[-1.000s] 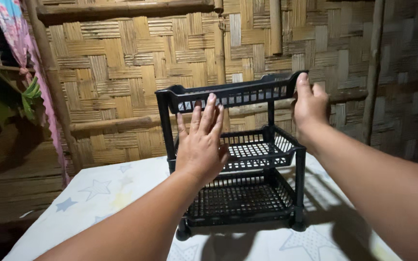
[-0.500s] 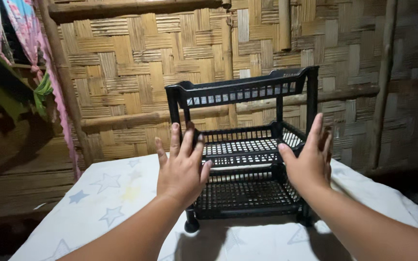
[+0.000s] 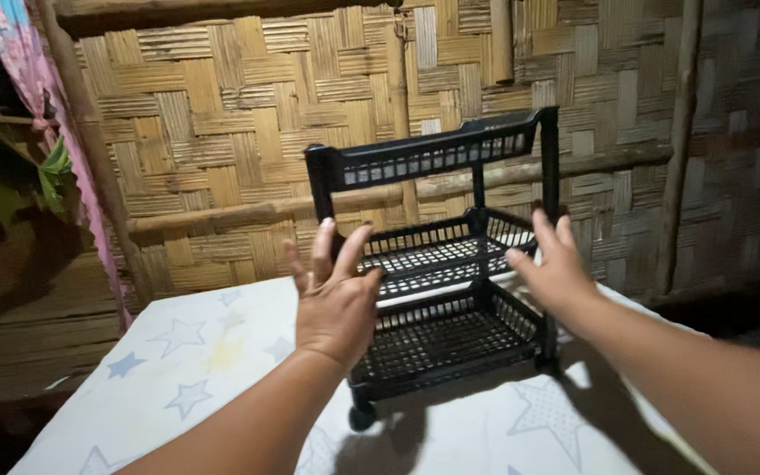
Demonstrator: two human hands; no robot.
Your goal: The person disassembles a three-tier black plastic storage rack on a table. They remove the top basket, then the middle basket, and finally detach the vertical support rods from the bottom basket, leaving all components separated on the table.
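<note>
Both open hands flank the upright, slightly tilted black rack [image 3: 437, 264].

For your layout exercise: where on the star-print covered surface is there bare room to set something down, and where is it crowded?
Bare cloth lies on the white star-print cover left of the black plastic three-tier rack, toward the woven bamboo wall, and in a strip in front of the rack. It is crowded at the rack, flanked by the left hand and right hand.

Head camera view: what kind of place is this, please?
Probably a room in a simple rural house. The wall is woven bamboo matting on bamboo poles, and a black three-tier plastic rack stands on a star-printed cloth.
</note>
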